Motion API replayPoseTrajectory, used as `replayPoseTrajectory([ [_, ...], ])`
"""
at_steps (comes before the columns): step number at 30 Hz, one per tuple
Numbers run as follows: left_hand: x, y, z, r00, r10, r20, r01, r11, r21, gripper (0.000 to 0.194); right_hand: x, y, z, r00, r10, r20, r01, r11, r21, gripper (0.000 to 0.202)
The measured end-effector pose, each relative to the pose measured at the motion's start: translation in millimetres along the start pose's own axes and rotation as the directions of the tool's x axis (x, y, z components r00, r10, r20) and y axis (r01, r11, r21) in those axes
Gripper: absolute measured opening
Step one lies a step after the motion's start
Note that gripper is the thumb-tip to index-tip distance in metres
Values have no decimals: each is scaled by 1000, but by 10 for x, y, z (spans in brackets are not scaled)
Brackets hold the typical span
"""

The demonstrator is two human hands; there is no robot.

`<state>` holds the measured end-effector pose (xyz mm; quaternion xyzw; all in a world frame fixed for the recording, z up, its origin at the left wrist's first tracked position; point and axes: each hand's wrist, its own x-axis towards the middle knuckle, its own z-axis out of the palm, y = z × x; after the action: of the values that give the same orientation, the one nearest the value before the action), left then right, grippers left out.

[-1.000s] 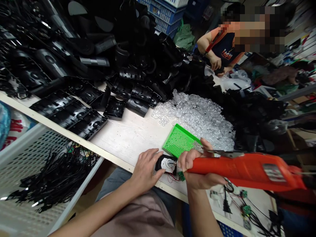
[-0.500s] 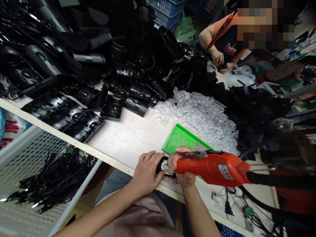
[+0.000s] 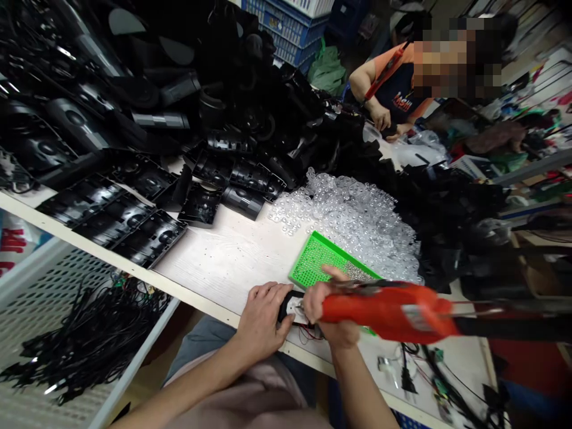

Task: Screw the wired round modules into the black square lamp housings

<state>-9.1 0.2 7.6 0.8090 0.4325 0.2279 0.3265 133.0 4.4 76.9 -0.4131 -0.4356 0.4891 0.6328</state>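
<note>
My left hand lies over the left end of a small black plastic housing, its fingers pressed on it and the thumb at the near side. A white piece is set in the housing, and thin red wires trail from its near side. Wrapped around a red electric screwdriver is my right hand, one finger stretched out. The tool lies nearly level, slightly blurred, its tip at the white piece; I cannot tell whether they touch. Behind it sits a green perforated tray holding small screws.
A heap of clear plastic pieces lies beyond the tray. Black plastic shells cover the back and left. A white crate of black cords stands below the table's left edge. Across the table, a co-worker's hand holds a dark part.
The view has shifted slightly. My right hand and the screwdriver have moved a little relative to the housing, and a finger has lifted off the tool. My left hand stays on the housing.
</note>
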Motion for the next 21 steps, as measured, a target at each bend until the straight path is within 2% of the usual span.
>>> replayPoseTrajectory([
  [2,-3,-3,-5,1000,5,9,-5,1000,8,51,135,-85,-39,989,-146,-36,148,987,63,59],
  [4,-5,-4,-7,1000,3,19,-3,1000,24,50,286,-68,-108,974,-212,-73,215,976,39,56],
  [8,-5,-7,3,1000,6,13,-7,999,49,48,487,173,-208,990,-115,-84,108,991,-84,62],
  [11,1,-7,9,1000,19,-5,-19,998,54,48,529,324,-190,995,-41,-92,33,996,-87,68],
  [21,9,-3,11,1000,13,5,-13,998,67,48,483,473,-211,999,48,-9,-49,994,-94,66],
])
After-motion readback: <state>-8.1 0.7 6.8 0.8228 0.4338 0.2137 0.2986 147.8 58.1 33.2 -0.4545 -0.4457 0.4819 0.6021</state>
